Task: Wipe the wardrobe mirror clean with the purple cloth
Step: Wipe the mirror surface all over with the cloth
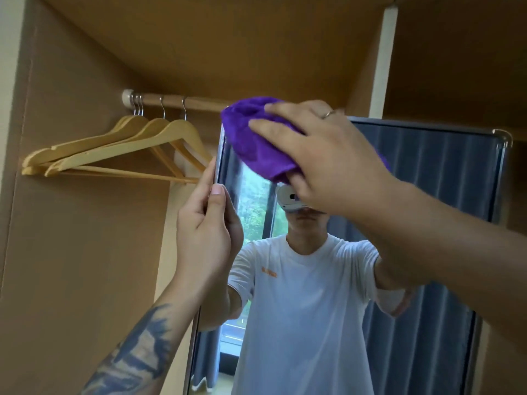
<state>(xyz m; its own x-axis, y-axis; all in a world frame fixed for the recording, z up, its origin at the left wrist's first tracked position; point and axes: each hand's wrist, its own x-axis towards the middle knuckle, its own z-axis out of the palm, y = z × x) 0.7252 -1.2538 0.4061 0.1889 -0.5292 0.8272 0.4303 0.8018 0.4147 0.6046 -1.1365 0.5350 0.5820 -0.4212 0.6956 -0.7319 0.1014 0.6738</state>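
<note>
Right hand (322,158) flat on cloth (253,138), fingers straight, pressing it against upper left corner of mirror (427,172). Left hand (205,223) below cloth, fingers and thumb curled round mirror's left edge, gripping frame. Hangers (114,149) on rail (171,101), left of fingertips.

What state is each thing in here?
Cloth: bunched, pressed on the mirror's top left corner.
Mirror: upright, held by its left edge.
Right hand: fingers spread flat on the cloth.
Left hand: gripping the mirror's edge.
Hangers: bare, hanging on the rail.
</note>
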